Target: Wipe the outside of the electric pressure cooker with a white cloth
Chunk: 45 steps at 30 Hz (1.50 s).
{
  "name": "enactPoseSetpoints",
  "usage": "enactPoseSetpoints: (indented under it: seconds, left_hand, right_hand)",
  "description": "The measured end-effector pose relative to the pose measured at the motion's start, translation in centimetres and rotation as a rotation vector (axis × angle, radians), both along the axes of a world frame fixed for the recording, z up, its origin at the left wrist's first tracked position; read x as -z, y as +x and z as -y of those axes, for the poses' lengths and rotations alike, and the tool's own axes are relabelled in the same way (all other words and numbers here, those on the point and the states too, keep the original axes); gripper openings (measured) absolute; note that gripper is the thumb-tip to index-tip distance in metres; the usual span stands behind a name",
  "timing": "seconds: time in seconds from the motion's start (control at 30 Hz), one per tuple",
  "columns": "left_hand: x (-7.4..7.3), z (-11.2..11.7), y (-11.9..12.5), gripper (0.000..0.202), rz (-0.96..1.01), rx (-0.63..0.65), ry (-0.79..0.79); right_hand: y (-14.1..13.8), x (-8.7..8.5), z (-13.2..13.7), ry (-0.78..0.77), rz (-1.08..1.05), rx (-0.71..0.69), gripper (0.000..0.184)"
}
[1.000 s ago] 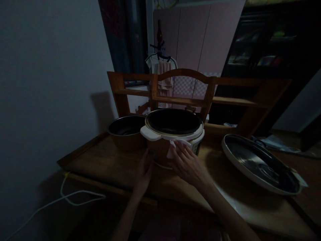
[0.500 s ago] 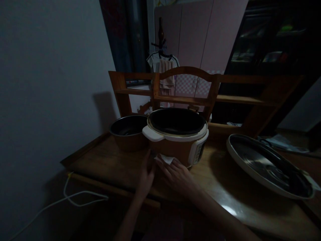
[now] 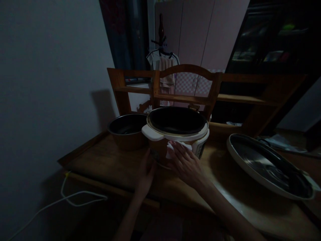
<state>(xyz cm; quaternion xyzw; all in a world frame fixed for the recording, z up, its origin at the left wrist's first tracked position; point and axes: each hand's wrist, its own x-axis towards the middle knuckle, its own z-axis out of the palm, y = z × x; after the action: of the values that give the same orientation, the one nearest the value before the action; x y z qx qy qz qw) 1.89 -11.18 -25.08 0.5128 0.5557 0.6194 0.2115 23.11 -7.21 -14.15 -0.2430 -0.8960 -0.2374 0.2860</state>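
An electric cooker [image 3: 160, 147] with a brownish side, white rim and white side handle stands on the wooden table, its dark round opening uncovered. My right hand [image 3: 185, 164] presses a folded white cloth [image 3: 187, 145] flat against the cooker's front, just left of its control panel [image 3: 200, 149]. Whether it is cloth or tissue is hard to tell in the dim light. My left hand [image 3: 145, 175] rests at the cooker's lower left side, thumb apart from the fingers; its fingertips are in shadow. Directly left of the cooker sits a round dark-lined pot [image 3: 127, 134].
A large round lid [image 3: 268, 167] lies at the right with its inner side up. Behind the cooker rises a wooden shelf rack [image 3: 185, 97]. A white cable [image 3: 82, 197] hangs below the table's left front edge. A wall [image 3: 55, 100] borders the left side.
My right hand has moved the white cloth up and to the right across the cooker's front, from near its base. My left hand stays by the lower left side.
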Motion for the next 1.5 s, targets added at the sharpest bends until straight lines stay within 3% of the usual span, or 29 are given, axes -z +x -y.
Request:
enactPoseSetpoints:
  seconds: [0.6, 0.73, 0.93, 1.3, 1.5]
  left_hand:
    - [0.4, -0.2, 0.1, 0.061, -0.097, -0.067, 0.005]
    - [0.9, -0.5, -0.1, 0.062, -0.103, -0.058, 0.021]
    - [0.4, -0.4, 0.0, 0.061, -0.085, -0.047, 0.017]
    - [1.1, -0.6, -0.2, 0.063, -0.099, -0.029, 0.026]
    - [0.0, -0.1, 0.2, 0.069, -0.099, 0.004, 0.067]
  right_hand:
    - [0.3, 4.4, 1.3, -0.047, 0.144, -0.040, 0.057]
    - [0.6, 5.1, 1.6, -0.060, 0.181, -0.052, 0.058]
    - [1.2, 6.0, 1.7, -0.117, 0.195, -0.080, 0.068]
    - [1.5, 6.1, 1.8, -0.221, 0.245, -0.113, 0.080]
    - [1.6, 6.3, 1.8, -0.244, 0.238, -0.127, 0.079]
